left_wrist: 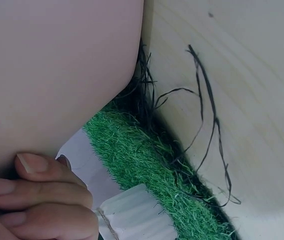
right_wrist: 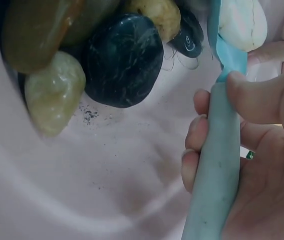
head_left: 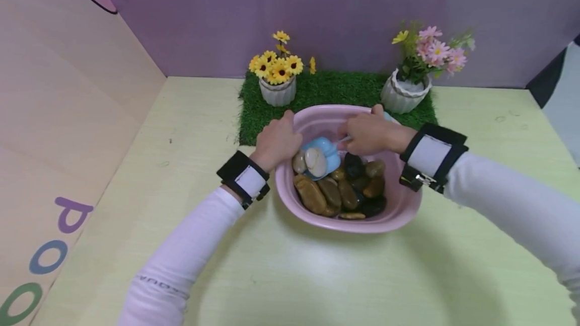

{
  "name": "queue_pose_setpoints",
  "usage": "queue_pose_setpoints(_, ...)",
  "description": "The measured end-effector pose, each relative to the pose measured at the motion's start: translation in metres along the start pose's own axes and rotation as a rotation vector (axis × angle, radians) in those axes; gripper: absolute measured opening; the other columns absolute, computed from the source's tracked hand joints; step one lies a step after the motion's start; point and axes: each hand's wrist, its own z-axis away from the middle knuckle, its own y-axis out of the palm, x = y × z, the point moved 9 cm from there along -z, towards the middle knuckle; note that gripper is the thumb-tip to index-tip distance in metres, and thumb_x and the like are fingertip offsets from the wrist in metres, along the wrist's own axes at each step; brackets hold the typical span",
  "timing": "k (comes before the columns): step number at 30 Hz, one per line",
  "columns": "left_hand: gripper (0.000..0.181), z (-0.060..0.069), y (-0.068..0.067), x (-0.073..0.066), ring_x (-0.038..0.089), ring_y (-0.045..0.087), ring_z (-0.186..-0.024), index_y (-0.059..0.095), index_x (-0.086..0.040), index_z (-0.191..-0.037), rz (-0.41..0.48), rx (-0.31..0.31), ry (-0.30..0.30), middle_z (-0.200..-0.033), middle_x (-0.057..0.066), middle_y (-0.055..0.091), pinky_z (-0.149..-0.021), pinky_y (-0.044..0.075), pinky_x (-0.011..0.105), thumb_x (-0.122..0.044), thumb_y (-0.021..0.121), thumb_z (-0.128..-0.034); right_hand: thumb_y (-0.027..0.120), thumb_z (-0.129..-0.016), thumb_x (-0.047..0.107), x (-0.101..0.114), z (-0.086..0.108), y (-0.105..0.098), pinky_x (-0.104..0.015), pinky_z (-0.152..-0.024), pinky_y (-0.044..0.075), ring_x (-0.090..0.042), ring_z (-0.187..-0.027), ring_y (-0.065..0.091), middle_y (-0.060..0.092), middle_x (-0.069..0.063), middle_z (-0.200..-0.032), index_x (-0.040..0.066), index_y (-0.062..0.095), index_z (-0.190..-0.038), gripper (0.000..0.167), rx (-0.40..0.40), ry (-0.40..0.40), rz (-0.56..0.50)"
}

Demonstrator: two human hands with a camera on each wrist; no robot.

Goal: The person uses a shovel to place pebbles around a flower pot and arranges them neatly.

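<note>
A pink plastic basin [head_left: 410,208] holds many smooth brown, black and pale stones [head_left: 348,194]. My left hand [head_left: 277,141] grips the basin's upper left rim; in the left wrist view its curled fingers [left_wrist: 46,192] lie against the pink wall. Inside the basin, my right hand [head_left: 368,132] holds a light blue toy shovel [head_left: 333,161] by its handle [right_wrist: 214,165], fingers wrapped round it and thumb along the top. A whitish stone [head_left: 315,162] lies on the shovel's blade, with another pale stone [head_left: 299,162] close to its left.
Behind the basin lies a green artificial grass mat [head_left: 337,87]. On it stand a white pot of yellow flowers [head_left: 278,91] and a white pot of pink flowers [head_left: 405,93]. A purple backdrop [head_left: 344,19] rises behind the pale wooden table [head_left: 290,275].
</note>
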Motion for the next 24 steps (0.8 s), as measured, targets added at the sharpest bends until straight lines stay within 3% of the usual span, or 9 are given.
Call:
queue_pose_setpoints(5, 0.046, 0.000, 0.000, 0.000, 0.029, 0.064, -0.079, 0.043, -0.006, -0.138, -0.003, -0.002, -0.003, -0.110, 0.019, 0.063, -0.060, 0.051, 0.038, -0.019, 0.044, -0.0935, 0.062, -0.092, 0.027, 0.001, 0.003, 0.001, -0.054, -0.091, 0.026, -0.026, -0.086, 0.060, 0.072, -0.004, -0.091, 0.016, 0.071, -0.100, 0.015, 0.008, -0.018, -0.039)
queue_pose_setpoints(12, 0.047, 0.000, -0.002, 0.004, 0.027, 0.064, -0.072, 0.042, -0.006, -0.138, -0.008, 0.003, -0.014, -0.101, 0.017, 0.062, -0.054, 0.051, 0.036, -0.017, 0.045, -0.0923, 0.063, -0.093, 0.028, 0.015, 0.017, 0.005, -0.059, -0.096, 0.029, -0.021, -0.086, 0.062, 0.070, 0.005, -0.082, 0.022, 0.066, -0.085, 0.010, 0.035, -0.074, -0.063)
queue_pose_setpoints(24, 0.045, 0.000, 0.000, 0.001, 0.027, 0.064, -0.069, 0.043, -0.005, -0.136, -0.002, -0.001, 0.010, -0.095, 0.016, 0.061, -0.051, 0.050, 0.034, -0.016, 0.043, -0.0925, 0.064, -0.093, 0.028, 0.013, 0.031, 0.010, -0.061, -0.099, 0.028, -0.023, -0.094, 0.062, 0.072, 0.004, -0.089, 0.024, 0.069, -0.092, 0.007, 0.038, -0.068, -0.092)
